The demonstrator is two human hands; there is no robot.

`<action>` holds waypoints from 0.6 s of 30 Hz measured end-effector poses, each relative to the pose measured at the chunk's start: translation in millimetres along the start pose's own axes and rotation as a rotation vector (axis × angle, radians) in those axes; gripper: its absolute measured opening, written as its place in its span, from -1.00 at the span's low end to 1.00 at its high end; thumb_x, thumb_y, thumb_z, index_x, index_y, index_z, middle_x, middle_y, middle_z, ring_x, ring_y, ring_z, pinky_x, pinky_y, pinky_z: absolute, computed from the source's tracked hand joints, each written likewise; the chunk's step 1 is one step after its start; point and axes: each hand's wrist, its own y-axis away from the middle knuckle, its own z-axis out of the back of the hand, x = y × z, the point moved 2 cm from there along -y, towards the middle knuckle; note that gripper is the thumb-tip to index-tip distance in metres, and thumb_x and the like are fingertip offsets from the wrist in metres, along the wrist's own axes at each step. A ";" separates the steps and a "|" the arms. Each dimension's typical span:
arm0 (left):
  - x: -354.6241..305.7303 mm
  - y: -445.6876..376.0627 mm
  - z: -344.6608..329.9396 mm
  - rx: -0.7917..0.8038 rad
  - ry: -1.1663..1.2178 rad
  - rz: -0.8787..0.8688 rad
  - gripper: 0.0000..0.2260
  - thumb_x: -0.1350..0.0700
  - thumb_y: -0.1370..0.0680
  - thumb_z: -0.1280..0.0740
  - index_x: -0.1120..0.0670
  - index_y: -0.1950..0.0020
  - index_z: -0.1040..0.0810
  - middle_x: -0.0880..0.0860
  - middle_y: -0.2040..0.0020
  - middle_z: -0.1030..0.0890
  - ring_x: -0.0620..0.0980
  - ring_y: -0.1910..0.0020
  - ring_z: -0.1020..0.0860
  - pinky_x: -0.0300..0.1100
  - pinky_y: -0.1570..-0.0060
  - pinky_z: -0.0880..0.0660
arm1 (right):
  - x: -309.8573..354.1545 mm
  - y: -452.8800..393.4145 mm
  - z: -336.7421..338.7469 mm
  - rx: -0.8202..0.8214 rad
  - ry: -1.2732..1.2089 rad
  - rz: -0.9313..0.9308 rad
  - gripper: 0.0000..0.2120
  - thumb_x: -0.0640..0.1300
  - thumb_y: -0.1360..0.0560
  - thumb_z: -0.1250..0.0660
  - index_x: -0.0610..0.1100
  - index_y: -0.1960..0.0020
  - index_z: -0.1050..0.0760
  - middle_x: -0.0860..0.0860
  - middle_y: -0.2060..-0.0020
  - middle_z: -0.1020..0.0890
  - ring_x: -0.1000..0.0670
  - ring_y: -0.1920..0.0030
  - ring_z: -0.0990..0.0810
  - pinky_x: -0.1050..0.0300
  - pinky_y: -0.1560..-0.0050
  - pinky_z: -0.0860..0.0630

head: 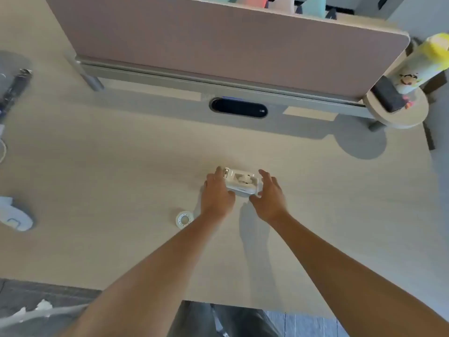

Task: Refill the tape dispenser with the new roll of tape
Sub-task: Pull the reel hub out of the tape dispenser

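A small white tape dispenser (241, 181) sits on the pale wooden desk (121, 166), a little past the middle. My left hand (217, 194) lies against its left end, fingers curled around it. My right hand (270, 193) is at its right end with fingers spread, thumb near the dispenser's front corner; whether it touches is unclear. A clear roll of tape (184, 219) with a white core lies flat on the desk, just left of my left wrist.
A brown partition panel (230, 40) closes the desk's far side, with a black oval cable slot (239, 108) before it. A round side shelf (398, 110) at the right holds a yellow-capped bottle (427, 62) and a dark block. A white object (14, 215) lies at the left edge.
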 end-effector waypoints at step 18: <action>29.4 36.2 -34.4 -0.185 0.216 0.001 -0.34 0.34 -0.50 -0.31 0.10 -0.60 -0.30 0.19 -0.36 -0.48 0.22 -0.34 -0.48 -0.08 -0.32 -0.40 | -25.5 19.7 -28.5 -0.103 0.054 0.142 -0.45 -0.07 -0.58 -0.40 0.01 -0.54 -0.36 -0.02 -0.41 -0.55 -0.17 -0.40 -0.50 -0.11 -0.40 -0.39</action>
